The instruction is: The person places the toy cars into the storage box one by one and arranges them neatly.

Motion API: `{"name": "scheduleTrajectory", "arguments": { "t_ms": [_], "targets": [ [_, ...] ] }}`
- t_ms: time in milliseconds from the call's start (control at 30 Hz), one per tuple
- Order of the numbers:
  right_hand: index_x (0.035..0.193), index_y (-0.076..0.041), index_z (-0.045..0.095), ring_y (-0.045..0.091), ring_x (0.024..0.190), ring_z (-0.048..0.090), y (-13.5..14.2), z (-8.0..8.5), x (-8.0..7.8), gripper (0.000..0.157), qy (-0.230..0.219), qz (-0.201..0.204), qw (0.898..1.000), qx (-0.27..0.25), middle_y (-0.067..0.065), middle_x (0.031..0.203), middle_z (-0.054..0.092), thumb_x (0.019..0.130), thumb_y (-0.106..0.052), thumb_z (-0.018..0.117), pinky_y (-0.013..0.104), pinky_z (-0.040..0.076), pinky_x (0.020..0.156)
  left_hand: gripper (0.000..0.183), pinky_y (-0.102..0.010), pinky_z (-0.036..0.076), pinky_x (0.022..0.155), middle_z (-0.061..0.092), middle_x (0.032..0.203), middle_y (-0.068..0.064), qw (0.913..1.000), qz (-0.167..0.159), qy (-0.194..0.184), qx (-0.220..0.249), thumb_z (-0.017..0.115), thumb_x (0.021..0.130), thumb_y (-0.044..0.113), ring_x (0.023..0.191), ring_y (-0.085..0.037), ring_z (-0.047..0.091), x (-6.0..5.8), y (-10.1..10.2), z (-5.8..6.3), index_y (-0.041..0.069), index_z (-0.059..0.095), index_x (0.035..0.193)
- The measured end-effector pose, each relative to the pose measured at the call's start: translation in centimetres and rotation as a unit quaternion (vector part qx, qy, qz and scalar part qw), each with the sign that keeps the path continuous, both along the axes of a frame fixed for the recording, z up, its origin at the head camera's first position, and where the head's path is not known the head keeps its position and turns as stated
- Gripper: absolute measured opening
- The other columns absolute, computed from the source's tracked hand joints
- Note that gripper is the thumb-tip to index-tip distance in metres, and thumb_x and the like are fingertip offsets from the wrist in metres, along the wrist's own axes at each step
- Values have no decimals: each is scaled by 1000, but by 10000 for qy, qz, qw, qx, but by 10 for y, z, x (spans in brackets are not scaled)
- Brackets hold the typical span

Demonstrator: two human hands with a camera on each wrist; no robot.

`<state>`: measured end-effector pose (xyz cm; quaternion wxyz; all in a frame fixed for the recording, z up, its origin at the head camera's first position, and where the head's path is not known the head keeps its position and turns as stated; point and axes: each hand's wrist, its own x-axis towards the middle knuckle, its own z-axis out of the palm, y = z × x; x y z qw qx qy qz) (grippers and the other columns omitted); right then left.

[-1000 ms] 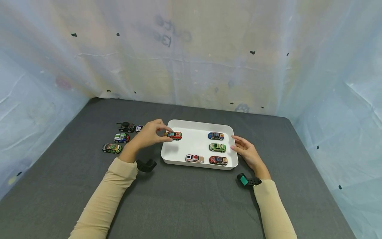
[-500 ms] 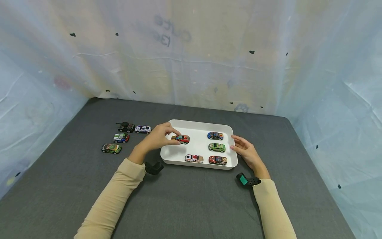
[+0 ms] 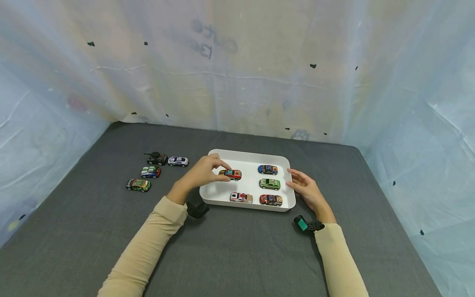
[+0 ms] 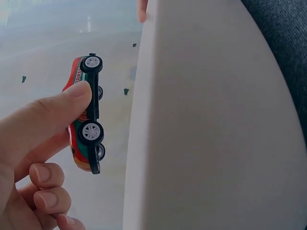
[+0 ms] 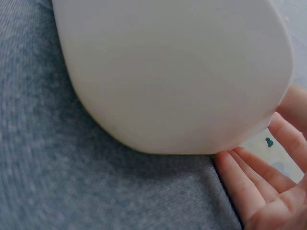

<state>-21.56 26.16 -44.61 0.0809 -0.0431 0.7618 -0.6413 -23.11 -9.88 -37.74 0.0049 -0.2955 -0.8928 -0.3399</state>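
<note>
Red toy car [image 3: 233, 175]: green side panels, black tyres, white spoked wheels; upright, lengthwise across the frame, pinched by the left hand [image 3: 203, 171] just below centre.
White tray [image 3: 249, 167]: shallow, oblong, rounded corners; below centre, right end touched by the right hand [image 3: 306, 189].

Red toy car [image 4: 92, 130] in left hand [image 4: 33, 139], near white tray [image 4: 206, 115].

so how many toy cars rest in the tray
4: down the right, blue car, green car and red car; front centre, white car. The left hand, holding another car aloft, may hide more.
</note>
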Motion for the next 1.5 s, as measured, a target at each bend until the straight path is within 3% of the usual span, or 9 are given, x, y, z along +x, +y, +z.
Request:
{"name": "scheduleTrajectory", "arguments": {
  "t_ms": [167,467,733,1033,1500],
  "targets": [
    [145,2,38,-8,105,58,0,-1,0,61,-53,-51,10000,-30,7,133,50,91,-10,65,11,50,84,31,-23,34,66,57,82,-6,10000,70,-16,-21,81,77,26,71,-14,42,-2,4,-5,11,76,103],
    [146,0,37,-9,106,57,1,-1,0,61,13,-2,10000,74,23,145,41,93,-12,64,12,49,85,30,-23,27,65,46,76,-6,9992,252,-285,157,82,76,24,71,-13,33,-7,14,-13,11,76,102],
    [146,1,37,-7,106,58,1,-2,0,61,-44,-26,10000,-28,14,138,48,92,-11,64,13,50,84,30,-23,27,64,43,74,-6,9989,240,-334,221,82,76,25,69,-13,33,-8,22,-18,10,76,102],
    [146,1,37,-7,107,57,1,-1,0,61,-25,-16,10000,2,27,146,39,93,-11,64,12,49,84,32,-23,27,64,43,73,-5,9986,322,-389,174,82,76,26,69,-14,33,-10,32,-23,10,76,103],
    [146,1,36,-10,105,56,0,0,-1,62,-39,-18,10000,64,27,148,38,93,-12,64,10,49,84,31,-23,27,64,47,77,-6,9967,623,-507,-117,82,76,24,71,-14,37,-8,43,-30,10,76,104]
  ]
}}
